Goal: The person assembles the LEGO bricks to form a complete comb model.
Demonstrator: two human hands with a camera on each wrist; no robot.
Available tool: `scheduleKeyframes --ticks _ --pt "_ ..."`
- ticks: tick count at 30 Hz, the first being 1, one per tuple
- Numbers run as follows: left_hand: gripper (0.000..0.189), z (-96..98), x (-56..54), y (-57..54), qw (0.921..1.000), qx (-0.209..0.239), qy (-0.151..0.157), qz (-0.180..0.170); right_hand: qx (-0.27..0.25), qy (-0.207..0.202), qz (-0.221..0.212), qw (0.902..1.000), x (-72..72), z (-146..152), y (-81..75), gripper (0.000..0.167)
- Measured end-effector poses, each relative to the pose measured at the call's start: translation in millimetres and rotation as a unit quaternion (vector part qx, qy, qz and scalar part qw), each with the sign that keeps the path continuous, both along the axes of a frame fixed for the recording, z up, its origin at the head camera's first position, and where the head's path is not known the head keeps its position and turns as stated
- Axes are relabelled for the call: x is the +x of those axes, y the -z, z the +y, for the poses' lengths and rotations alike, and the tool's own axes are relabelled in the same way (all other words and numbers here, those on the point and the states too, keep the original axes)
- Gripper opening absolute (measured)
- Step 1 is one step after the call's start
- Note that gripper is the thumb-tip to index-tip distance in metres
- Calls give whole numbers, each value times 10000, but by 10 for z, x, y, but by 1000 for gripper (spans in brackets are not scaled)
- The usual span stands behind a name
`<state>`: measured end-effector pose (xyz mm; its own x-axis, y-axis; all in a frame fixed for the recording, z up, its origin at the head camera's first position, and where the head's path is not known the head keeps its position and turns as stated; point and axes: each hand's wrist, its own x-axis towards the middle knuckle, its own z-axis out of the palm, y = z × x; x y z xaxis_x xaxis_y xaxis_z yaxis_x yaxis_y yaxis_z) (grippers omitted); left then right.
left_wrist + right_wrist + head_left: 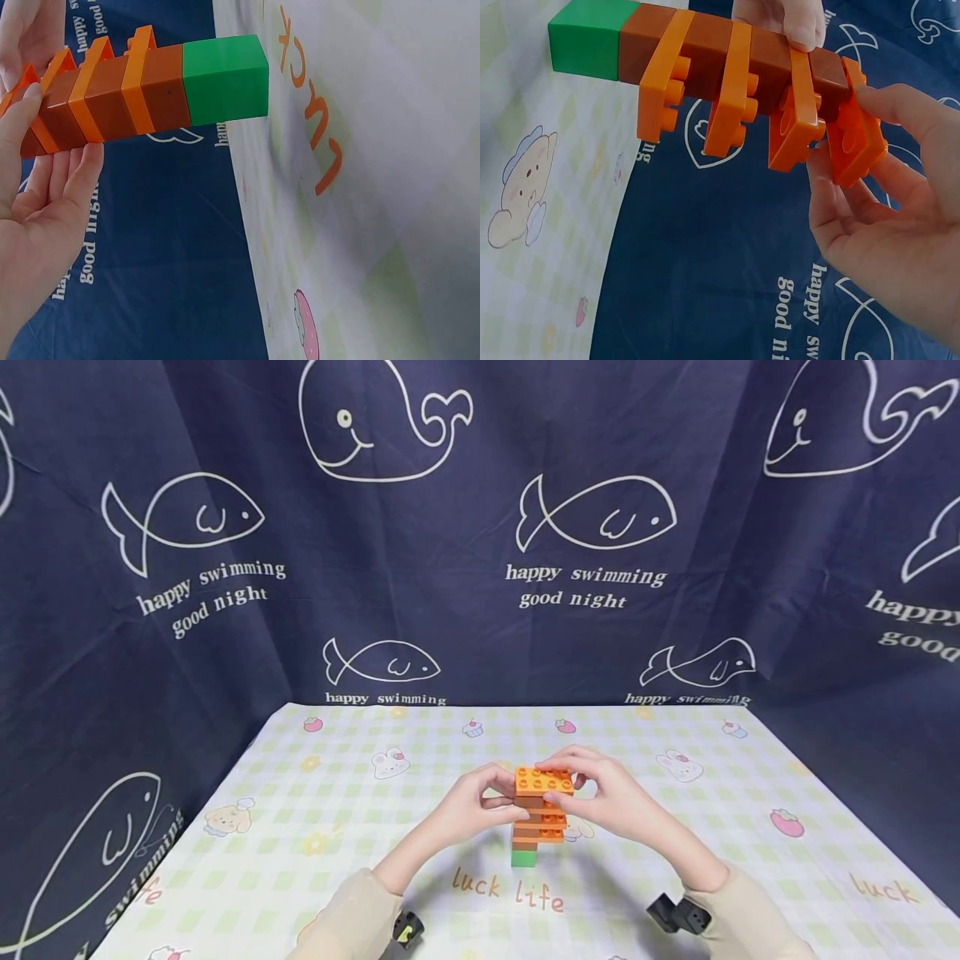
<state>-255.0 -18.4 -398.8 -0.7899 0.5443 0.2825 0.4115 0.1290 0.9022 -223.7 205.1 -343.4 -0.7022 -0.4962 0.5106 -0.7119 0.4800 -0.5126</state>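
A tower of toy building bricks stands upright on the table in the head view. At its foot is a green brick [523, 859]; above it brown bricks [706, 54] alternate with flat orange bricks [729, 105] that jut out to the right. My left hand [467, 810] grips the upper part of the tower from the left, thumb and fingers on opposite sides. The topmost orange brick [531, 785], studs up, is pinched at its jutting end between the thumb and fingers of my right hand [611, 795]. In the right wrist view, this brick sits against the uppermost brown brick [829, 75].
A checked tablecloth [360, 827] with printed animals and words covers the table. Dark blue curtains [465, 610] with fish drawings hang behind and along both sides. A black wrist camera [678, 913] is strapped at the right sleeve, another camera [407, 930] at the left.
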Motion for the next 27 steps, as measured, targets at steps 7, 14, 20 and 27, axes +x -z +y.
scheduleKeyframes --ticks 7,14,20,27 --pt "32 1 13 -8 10000 6 10 -11 128 -94 -205 9997 -9 18 -27 28" --pt "30 -6 -10 8 10000 -12 34 -9 248 -64 -297 9992 -33 24 -34 29" --pt "30 -19 -13 25 10000 -3 0 8 294 -131 -272 9991 -55 11 -50 30" --pt "29 -11 -6 11 10000 -78 -15 9 299 -144 -353 9988 -44 5 -66 30"
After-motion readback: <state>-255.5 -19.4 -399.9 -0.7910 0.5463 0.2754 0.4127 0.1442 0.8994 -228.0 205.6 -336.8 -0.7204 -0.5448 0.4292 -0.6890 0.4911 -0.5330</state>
